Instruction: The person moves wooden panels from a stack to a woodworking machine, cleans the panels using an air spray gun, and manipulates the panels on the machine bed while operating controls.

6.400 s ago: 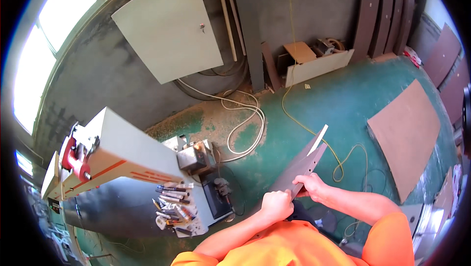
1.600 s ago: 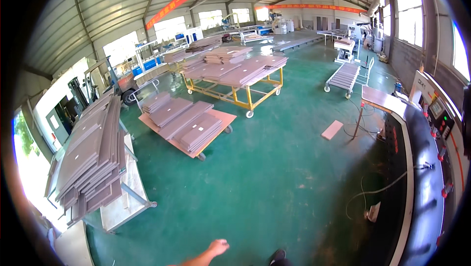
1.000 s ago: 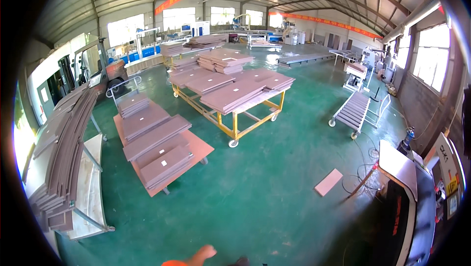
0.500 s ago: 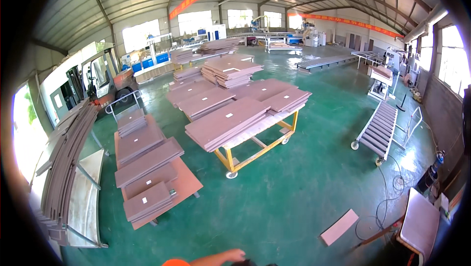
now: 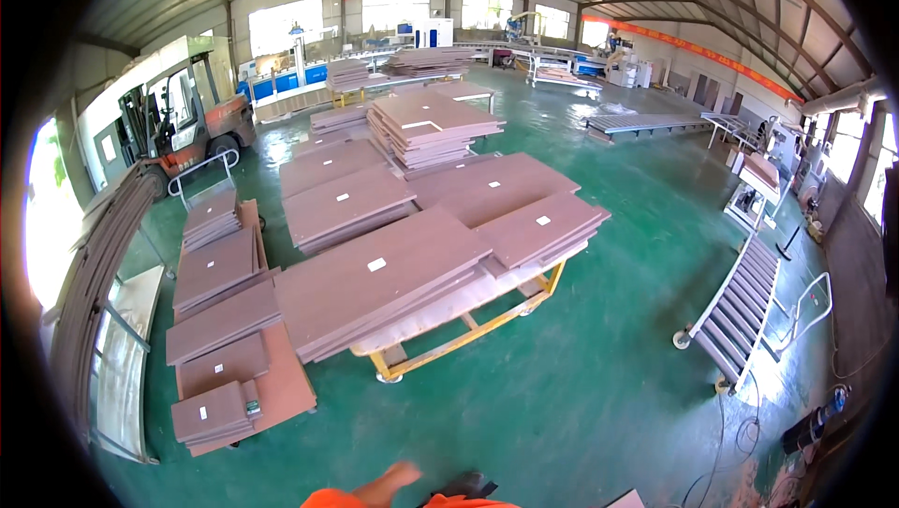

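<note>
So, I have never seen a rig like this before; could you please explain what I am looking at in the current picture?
There is no robot here: a person works with bare hands. The view comes from a wide fisheye camera worn on the person's head, so straight edges bend toward the rim. At the lower edge, the left hand comes out of an orange sleeve; it is blurred, but nothing shows in its grasp. The right hand is out of view. Ahead, a yellow cart bears stacked brown panels, several with white labels. Left of it, a low cart carries more panels. A roller cart stands to the right, and a forklift farther back on the left.
</note>
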`<state>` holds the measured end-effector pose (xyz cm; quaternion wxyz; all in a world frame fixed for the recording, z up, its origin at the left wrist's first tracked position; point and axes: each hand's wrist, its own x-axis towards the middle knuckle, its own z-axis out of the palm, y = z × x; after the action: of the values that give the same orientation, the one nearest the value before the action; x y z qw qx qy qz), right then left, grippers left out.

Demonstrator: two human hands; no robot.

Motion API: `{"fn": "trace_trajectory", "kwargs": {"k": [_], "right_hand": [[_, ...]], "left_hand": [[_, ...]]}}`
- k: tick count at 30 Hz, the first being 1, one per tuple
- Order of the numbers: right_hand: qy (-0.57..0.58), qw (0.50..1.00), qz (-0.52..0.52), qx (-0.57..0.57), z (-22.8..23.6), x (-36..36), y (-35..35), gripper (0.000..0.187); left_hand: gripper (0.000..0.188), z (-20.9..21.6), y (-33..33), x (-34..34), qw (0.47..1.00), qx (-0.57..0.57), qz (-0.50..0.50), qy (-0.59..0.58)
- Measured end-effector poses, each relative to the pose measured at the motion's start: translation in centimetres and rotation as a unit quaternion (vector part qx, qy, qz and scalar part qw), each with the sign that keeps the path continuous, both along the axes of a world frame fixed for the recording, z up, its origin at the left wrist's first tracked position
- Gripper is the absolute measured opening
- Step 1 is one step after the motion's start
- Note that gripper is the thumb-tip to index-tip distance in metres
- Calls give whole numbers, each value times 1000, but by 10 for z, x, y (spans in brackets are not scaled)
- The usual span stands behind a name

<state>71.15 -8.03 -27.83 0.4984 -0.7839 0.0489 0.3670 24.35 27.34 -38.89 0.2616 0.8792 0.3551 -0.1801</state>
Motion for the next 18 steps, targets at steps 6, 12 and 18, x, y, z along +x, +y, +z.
{"fn": "trace_trajectory", "kwargs": {"k": [6,12,18], "right_hand": [[78,993,22,-91,11,97,114,15],[55,991,84,-90,-7,311,299,11],[-46,986,160,-9,30,555,586,6]], "left_hand": [[40,193,200,339,938,-67,166,-297],[43,201,313,469,932,-28,214,-290],[39,208,352,495,890,-54,356,-279]]}}
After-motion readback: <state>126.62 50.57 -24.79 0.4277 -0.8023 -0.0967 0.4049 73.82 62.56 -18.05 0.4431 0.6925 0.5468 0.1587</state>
